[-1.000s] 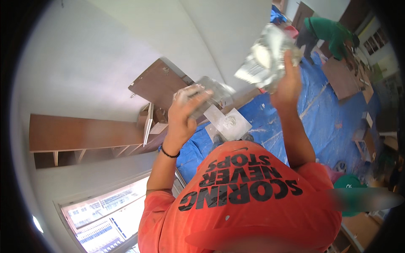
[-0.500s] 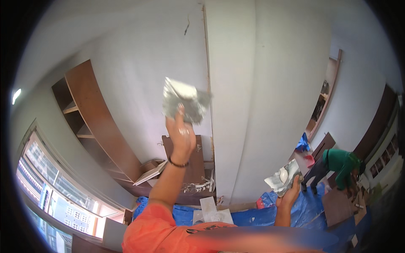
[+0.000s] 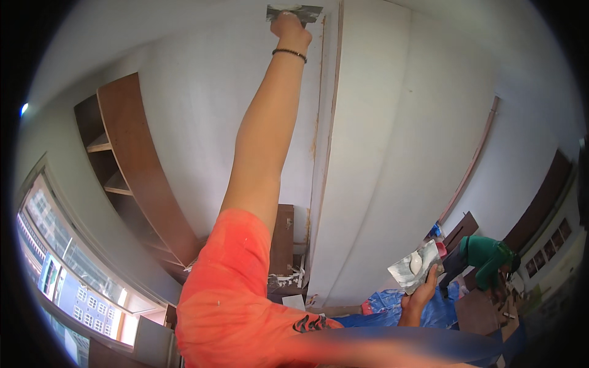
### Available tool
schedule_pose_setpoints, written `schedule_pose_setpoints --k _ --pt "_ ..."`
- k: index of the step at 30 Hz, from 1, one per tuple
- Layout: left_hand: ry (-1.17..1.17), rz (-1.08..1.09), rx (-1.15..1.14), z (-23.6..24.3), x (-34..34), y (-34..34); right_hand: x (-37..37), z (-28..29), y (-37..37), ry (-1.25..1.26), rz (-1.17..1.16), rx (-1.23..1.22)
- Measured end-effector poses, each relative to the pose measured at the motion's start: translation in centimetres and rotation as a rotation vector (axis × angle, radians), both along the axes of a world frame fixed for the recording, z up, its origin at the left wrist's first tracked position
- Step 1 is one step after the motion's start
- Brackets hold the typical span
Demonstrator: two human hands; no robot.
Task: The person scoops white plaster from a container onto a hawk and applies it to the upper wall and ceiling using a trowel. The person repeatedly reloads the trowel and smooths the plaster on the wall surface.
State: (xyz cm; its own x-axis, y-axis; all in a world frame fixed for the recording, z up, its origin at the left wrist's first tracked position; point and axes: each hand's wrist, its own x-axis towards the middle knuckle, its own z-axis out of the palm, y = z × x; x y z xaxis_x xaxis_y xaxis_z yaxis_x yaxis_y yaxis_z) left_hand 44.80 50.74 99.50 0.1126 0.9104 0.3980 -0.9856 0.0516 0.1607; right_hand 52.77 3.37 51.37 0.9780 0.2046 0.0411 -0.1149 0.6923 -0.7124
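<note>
My left hand (image 3: 289,27), with a dark bead bracelet at its wrist, is stretched high overhead. It is closed round a wide, thin metal putty knife (image 3: 310,13) with pale filler on it, close to the upper part of the white wall (image 3: 202,110); whether the blade touches the surface I cannot tell. Lower down at the right, my right hand (image 3: 421,293) grips a flat, squarish metal putty blade (image 3: 402,273), tilted, bearing a mound of white filler (image 3: 416,264). Its handle is hidden by the fingers.
A brown open shelf unit (image 3: 138,165) leans at the left by a window (image 3: 80,276). A pale column (image 3: 368,141) stands right of centre. Blue sheeting (image 3: 383,303) covers the floor. A person in green (image 3: 481,254) bends over brown boards (image 3: 481,313) at the right.
My left hand has risen with its putty knife from mid-wall to the top of the view, the arm straightening. My right hand and its blade have stayed at about the same place.
</note>
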Motion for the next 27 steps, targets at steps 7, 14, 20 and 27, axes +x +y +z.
schedule_pose_setpoints --k 7,14,20,27 --pt "0.303 0.338 0.351 6.5 7.0 10.8 -1.8 0.5 2.2 0.01 -0.043 0.028" --pt "0.062 0.229 0.256 9.0 9.3 7.1 -1.9 -0.4 3.4 -0.006 -0.083 0.016" --pt "-0.012 0.132 0.298 2.3 5.2 4.6 -3.8 -0.3 5.2 0.055 -0.068 -0.016" --pt "0.049 -0.031 0.284 4.0 3.5 6.2 -4.4 -1.3 6.5 0.046 -0.064 0.008"
